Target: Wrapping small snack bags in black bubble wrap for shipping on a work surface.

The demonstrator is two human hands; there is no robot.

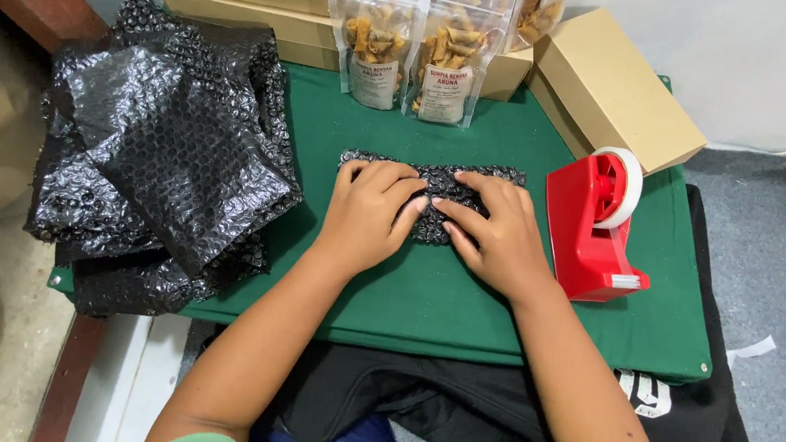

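Head view: both hands, left (367, 212) and right (494, 232), press flat on a black bubble-wrapped bundle (433, 199) at mid-counter (462, 303), fingers spread, gripping nothing. Wrapping looks nearly closed; sealing calls for one hand freed toward the red tape dispenser (593, 227) near the right edge.

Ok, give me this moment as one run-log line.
left hand: pressing black bubble-wrap bundle | right hand: pressing same bundle | red tape dispenser: right, apart | bubble-wrap pile: left | green mat
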